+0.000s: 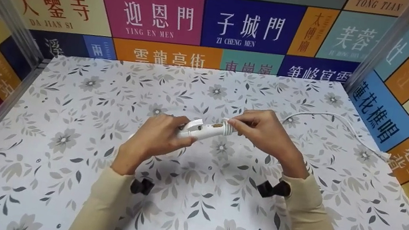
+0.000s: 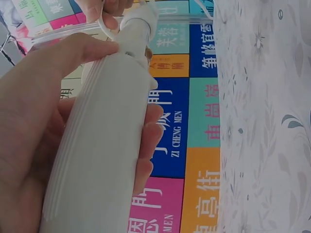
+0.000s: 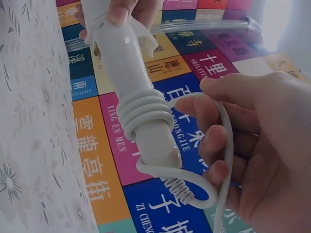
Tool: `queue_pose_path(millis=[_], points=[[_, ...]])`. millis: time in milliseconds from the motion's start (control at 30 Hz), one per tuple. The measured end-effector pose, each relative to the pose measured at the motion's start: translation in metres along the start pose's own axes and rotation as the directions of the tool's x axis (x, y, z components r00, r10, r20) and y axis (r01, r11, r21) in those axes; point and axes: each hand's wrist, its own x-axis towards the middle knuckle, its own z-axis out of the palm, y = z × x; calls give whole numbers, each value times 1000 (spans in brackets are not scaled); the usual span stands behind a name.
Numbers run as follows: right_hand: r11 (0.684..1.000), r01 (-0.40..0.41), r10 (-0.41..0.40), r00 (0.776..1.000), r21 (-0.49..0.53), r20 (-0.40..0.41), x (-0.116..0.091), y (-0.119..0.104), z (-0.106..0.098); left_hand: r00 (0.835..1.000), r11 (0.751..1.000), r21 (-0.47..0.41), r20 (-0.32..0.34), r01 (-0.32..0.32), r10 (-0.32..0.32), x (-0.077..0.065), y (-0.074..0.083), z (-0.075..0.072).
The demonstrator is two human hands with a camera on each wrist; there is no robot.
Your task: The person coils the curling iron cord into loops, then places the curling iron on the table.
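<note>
My left hand [image 1: 159, 134] grips a white curling iron [image 1: 208, 131] by its body, above the middle of the table. The left wrist view shows the thumb along one ridged side of the iron [image 2: 99, 141] and the fingertips around the other. A lever-like piece [image 3: 145, 41] sticks out from the iron near that hand. White cord [image 3: 146, 114] is wound in several loops around the narrower handle end. My right hand [image 1: 266, 134] is at that end, holding the cord between thumb and curled fingers, as the right wrist view shows. A ribbed sleeve [image 3: 179, 190] joins cord and handle.
The loose part of the cord [image 1: 324, 114] runs right across the flower-patterned table [image 1: 191, 202] to its right edge, with a pale end piece [image 1: 384, 155] there. Walls of coloured panels with characters [image 1: 150, 15] stand behind and at both sides. Black pieces [image 1: 274, 188] sit by both cuffs.
</note>
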Motion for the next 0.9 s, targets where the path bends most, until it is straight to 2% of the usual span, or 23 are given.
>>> queue_pose_path(millis=[167,333,567,767,900], points=[[987,85,-102,987,-136,-121,-2,-7,5,994,999,30,-108,-10,13,0,3,-1],[973,127,-154,979,-191,-135,-4,-10,11,982,997,75,-189,30,-15,1,5,2],[990,110,-119,988,-89,-102,-3,-10,17,955,992,64,-286,105,-82,1,3,7],[996,91,-92,994,-21,-60,-2,-10,18,922,991,61,-379,115,-83,3,4,9],[998,57,-57,998,0,-10,0,-9,17,909,993,12,-405,116,-101,3,5,7]])
